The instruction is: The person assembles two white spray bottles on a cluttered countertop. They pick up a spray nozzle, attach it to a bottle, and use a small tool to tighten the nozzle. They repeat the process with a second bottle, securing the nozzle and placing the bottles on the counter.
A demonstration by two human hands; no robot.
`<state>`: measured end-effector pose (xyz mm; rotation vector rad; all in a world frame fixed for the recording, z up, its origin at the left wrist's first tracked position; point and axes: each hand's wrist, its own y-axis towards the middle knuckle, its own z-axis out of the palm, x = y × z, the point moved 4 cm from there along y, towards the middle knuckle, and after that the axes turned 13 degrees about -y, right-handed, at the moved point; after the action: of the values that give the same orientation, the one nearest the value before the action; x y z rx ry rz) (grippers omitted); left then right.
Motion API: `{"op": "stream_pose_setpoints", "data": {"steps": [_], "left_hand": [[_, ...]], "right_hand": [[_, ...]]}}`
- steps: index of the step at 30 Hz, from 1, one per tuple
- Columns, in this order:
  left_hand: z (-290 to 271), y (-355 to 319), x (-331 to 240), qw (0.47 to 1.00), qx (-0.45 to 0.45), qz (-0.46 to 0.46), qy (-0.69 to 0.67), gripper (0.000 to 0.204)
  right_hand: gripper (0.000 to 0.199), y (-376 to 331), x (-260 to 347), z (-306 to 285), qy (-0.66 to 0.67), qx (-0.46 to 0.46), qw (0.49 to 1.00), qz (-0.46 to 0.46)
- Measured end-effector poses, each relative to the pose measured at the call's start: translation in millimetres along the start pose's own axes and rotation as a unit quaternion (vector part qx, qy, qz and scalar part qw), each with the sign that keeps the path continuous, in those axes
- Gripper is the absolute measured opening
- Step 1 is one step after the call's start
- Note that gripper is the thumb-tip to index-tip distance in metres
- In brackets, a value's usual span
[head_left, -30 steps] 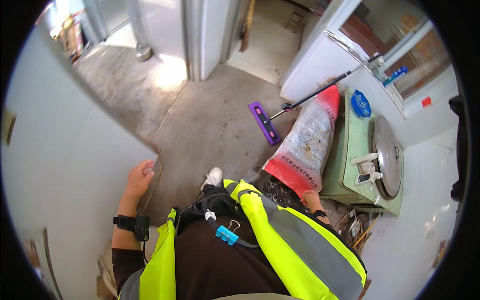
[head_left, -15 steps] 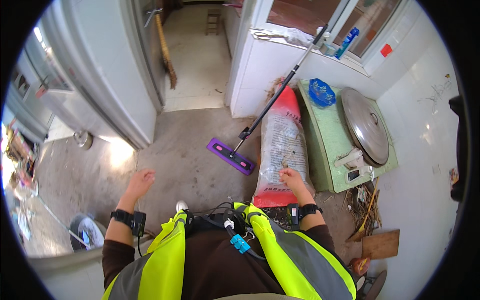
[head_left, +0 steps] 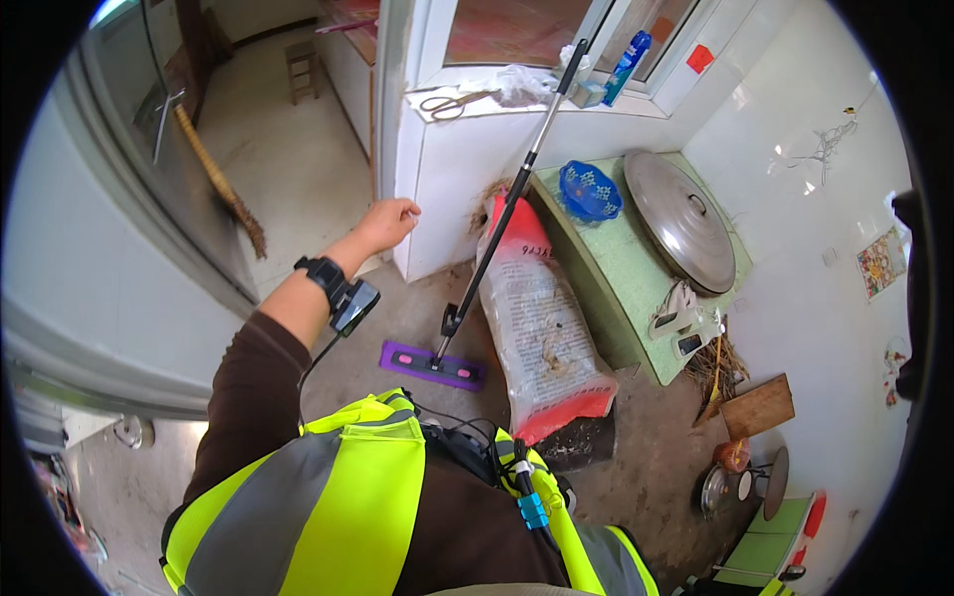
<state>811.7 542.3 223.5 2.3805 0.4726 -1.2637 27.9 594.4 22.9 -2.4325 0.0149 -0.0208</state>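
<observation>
Left hand [head_left: 390, 224] (bare) near mop [head_left: 508, 205]

Dark printed lettering [head_left: 537, 251] stands on the red-and-white sack [head_left: 545, 316].

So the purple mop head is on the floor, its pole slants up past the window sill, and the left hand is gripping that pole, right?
Not quite: in the head view, the left hand is apart from the pole, out to its left. The purple mop head is on the floor and the pole slants up past the window sill, as you said.
</observation>
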Motion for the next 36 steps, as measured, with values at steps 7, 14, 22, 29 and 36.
{"op": "stream_pose_setpoints", "data": {"steps": [7, 14, 22, 29, 36], "left_hand": [[-12.6, 164.8, 17.5, 0.991, -0.089, 0.054, 0.089, 0.021], [-24.0, 278.4, 28.8, 0.951, -0.043, 0.056, 0.300, 0.023], [-27.3, 337.4, 50.0, 0.934, 0.132, 0.102, 0.315, 0.019], [-59.7, 357.4, 73.0, 0.995, 0.101, 0.001, 0.017, 0.036], [-94.0, 324.7, 73.8, 0.880, 0.169, -0.101, -0.432, 0.030]], "right_hand": [[0.012, -14.4, 105.9, 15.2, 0.359, 0.003, 0.922, 0.142], [0.006, -31.6, 209.6, 12.0, 0.498, -0.050, 0.857, 0.128], [0.005, -164.9, 338.9, 124.8, 0.466, 0.054, 0.845, 0.258], [0.013, -225.4, 408.8, 115.2, 0.440, 0.067, 0.849, 0.285], [0.014, -212.7, 360.6, 165.2, 0.541, -0.036, 0.818, 0.192]]}}
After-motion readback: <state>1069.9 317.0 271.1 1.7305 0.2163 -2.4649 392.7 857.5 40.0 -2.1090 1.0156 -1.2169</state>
